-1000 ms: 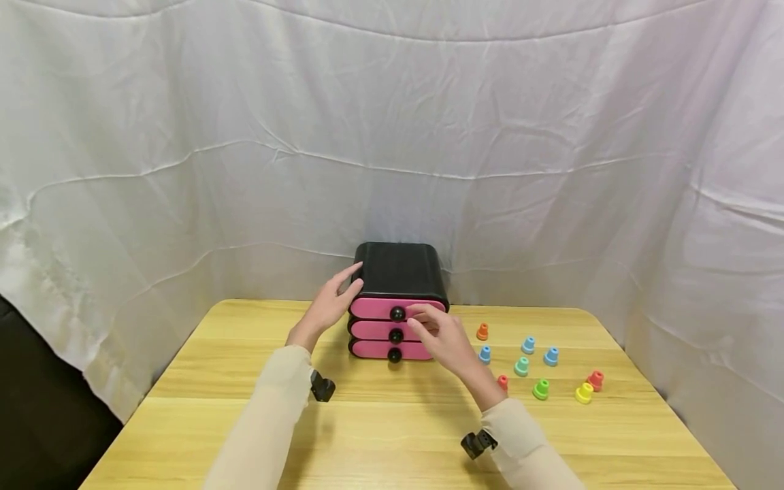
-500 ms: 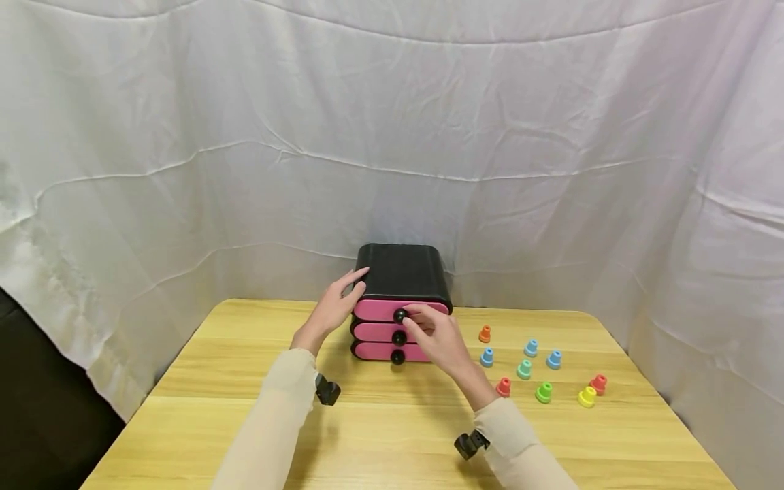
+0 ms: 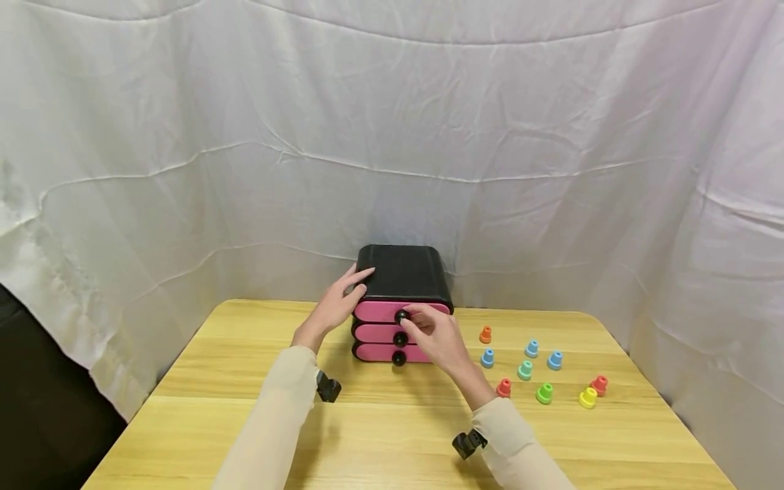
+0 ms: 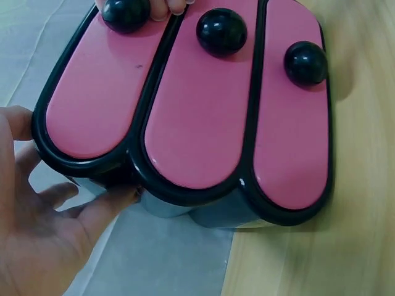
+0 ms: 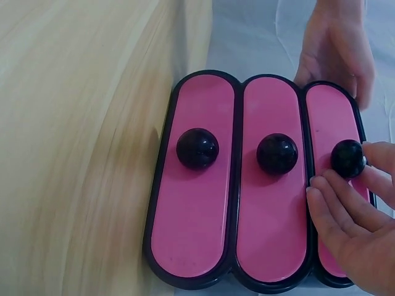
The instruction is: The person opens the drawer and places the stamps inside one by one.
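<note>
On the pale wooden table (image 3: 245, 422), the left hand (image 3: 337, 303) lies with its fingers straight and relaxed against the upper left corner of the small black plastic chest of three pink-fronted drawers (image 3: 401, 275), its fingertips resting on the black top edge; the left wrist view shows the palm and thumb just beside the chest's rounded side, holding nothing. The chest stands at the far middle of the table, close to the white cloth backdrop (image 3: 392, 136), with all three drawers pushed in. The top pink drawer (image 3: 380, 312) carries a round black knob (image 3: 401, 316), and the right hand (image 3: 437, 340) has its thumb and fingertips (image 5: 370, 166) curled about that knob, touching it from the right side in a pinch. Below it sit the middle drawer's black knob (image 3: 400, 338) and the bottom drawer's black knob (image 3: 399, 358), both untouched. To the right of the chest, well apart from both hands, small plastic pegs lie scattered on the table: orange (image 3: 485, 334), blue (image 3: 486, 358), red (image 3: 503, 388), teal (image 3: 525, 369), green (image 3: 544, 393) and yellow (image 3: 587, 397).
</note>
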